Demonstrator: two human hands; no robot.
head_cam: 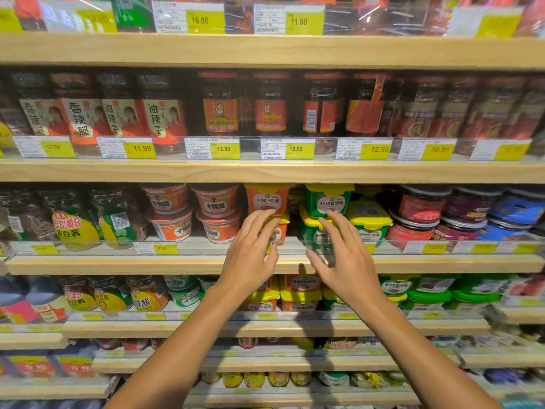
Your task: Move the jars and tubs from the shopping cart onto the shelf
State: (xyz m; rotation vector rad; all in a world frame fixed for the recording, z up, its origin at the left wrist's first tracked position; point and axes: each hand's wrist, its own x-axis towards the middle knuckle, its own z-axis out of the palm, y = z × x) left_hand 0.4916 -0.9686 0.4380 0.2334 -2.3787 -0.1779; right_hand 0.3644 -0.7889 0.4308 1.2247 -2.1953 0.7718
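Both forearms are bare to the left hand [250,255] and right hand [345,258].

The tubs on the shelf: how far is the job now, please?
Done: the orange tub and the green tub already stand stacked on the shelf. In hand: nothing is held; the left hand and right hand are open, fingertips at those tubs. Left: cannot tell, because the shopping cart is out of view.
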